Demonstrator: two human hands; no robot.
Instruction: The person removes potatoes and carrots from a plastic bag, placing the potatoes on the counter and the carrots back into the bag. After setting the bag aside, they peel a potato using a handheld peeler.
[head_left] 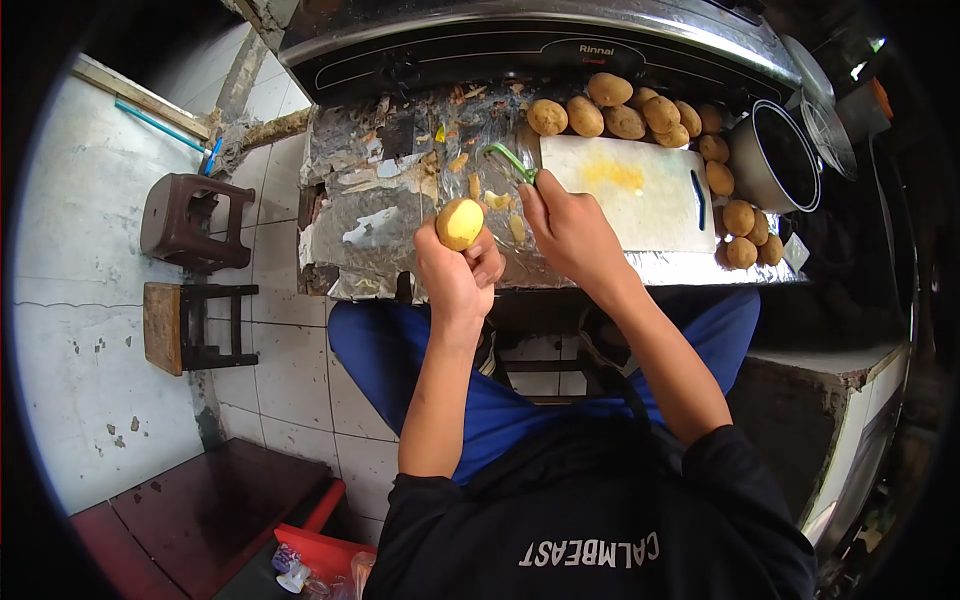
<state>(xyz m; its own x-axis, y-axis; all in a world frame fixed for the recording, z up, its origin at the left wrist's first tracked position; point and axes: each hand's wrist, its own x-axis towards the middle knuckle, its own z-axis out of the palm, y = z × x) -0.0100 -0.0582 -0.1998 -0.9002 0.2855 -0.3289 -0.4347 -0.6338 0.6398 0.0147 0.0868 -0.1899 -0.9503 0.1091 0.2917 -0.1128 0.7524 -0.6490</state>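
Observation:
My left hand (455, 262) is closed around a partly peeled potato (461, 224), whose bare yellow flesh shows on the upper side with brown skin around it. To the right, my right hand (573, 228) grips a green peeler (512, 160), its head pointing up and left, apart from the potato. Strips of potato peel (496, 200) lie on the foil-covered surface (385, 225) just beyond my left hand. Beside my right hand is a white cutting board (645, 215) with a yellow stain and a dark handle slot.
Several unpeeled potatoes (625, 122) line the board's far and right edges. A metal pot (777, 160) stands at the right, near a wire strainer (828, 135). A black Rinnai stove (480, 60) borders the far side. Two stools (195, 222) are on the tiled floor at left.

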